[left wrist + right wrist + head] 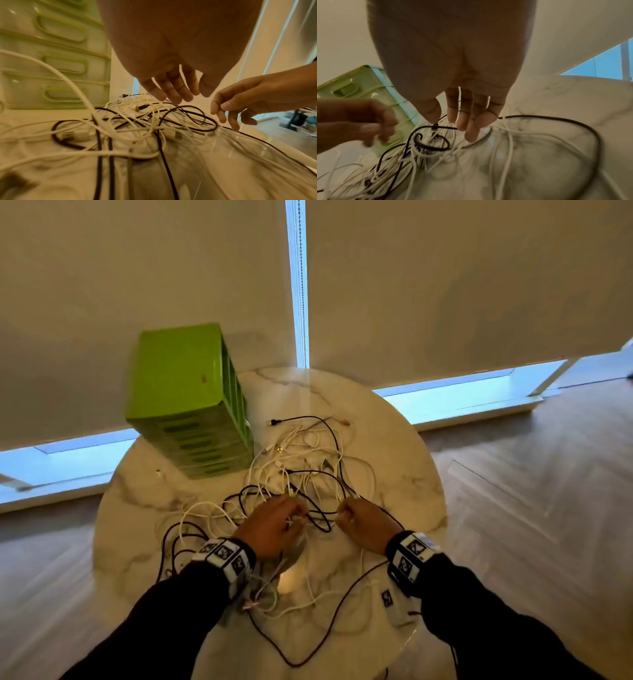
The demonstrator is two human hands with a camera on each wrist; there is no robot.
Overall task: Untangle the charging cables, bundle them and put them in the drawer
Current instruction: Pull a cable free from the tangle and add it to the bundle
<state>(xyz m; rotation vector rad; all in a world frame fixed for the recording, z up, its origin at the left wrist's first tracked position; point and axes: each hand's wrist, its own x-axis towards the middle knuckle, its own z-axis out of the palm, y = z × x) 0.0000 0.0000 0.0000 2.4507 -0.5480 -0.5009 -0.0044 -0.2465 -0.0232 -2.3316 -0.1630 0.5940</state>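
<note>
A tangle of white and black charging cables (308, 460) is spread over the round marble table (394, 446). A green drawer unit (185, 405) stands at the table's back left with its drawers shut. My left hand (274, 525) hovers over the near part of the tangle. In the left wrist view its fingers (176, 88) hang straight just above the cables (137, 128), holding nothing. My right hand (363, 522) is beside it, and its fingertips (467, 128) hang down onto a black loop and white strands (428, 146).
Cable loops trail off the near table edge under both forearms. Window blinds hang close behind the table. Wooden floor surrounds it. The drawer unit (359, 88) is within arm's reach on the left.
</note>
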